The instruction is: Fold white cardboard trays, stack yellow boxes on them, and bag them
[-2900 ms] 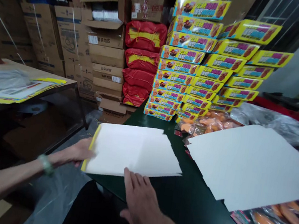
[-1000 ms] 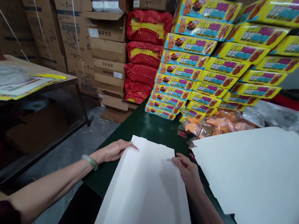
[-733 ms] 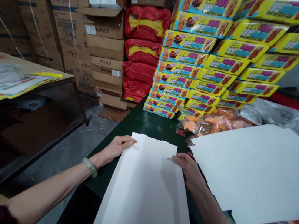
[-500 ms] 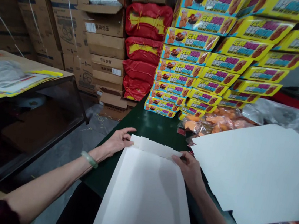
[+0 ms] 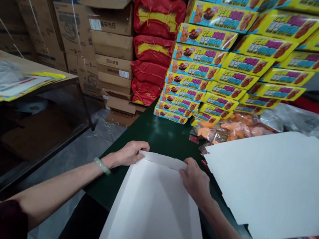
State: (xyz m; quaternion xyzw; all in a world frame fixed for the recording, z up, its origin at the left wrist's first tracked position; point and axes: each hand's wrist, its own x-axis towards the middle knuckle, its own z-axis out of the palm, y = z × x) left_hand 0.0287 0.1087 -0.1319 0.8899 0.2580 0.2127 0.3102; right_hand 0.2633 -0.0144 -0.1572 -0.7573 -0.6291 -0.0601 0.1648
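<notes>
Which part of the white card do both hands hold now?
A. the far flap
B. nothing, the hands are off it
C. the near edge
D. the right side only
A: the left hand and right hand grip the far flap of the card.

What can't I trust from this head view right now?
- White card sheet: near end cut off by the bottom edge; printed side faces down.
- Right hand: fingertips hidden behind the raised far flap.
- Orange snack packs: partly covered by the large white sheet.
- Yellow boxes: print too small to read.
</notes>
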